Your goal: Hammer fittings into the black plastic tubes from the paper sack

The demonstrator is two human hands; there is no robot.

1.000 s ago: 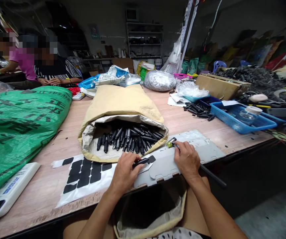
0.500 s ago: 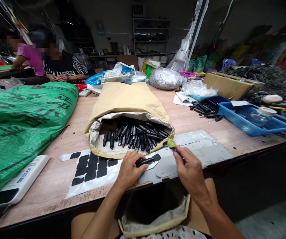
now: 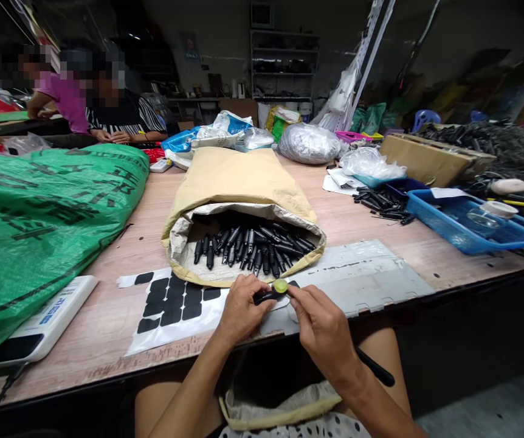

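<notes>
My left hand (image 3: pixel 244 307) is closed around a black pen-shaped part (image 3: pixel 265 296), held almost level just in front of the sack's mouth. Between the fingers of my right hand (image 3: pixel 326 325) is a small tool with a yellow-green round piece (image 3: pixel 281 286), which meets the end of the black part. Out behind that hand sticks a black handle (image 3: pixel 380 370), seemingly of the same tool. Several similar black parts (image 3: pixel 248 246) lie in the open beige sack (image 3: pixel 244 176). A white sheet with black rounded-square stickers (image 3: pixel 171 304) lies left of my left hand.
A grey flat board (image 3: pixel 371 274) lies at the table edge on the right. A green woven bag (image 3: pixel 52 225) and a white device (image 3: pixel 45 322) stand left. Farther right are a blue tray (image 3: pixel 467 225) and loose black parts (image 3: pixel 383 204). Two people sit at the back left.
My right hand has moved left and brought the yellow-green piece to the black part. The black handle now shows behind it. My left hand keeps its hold.
</notes>
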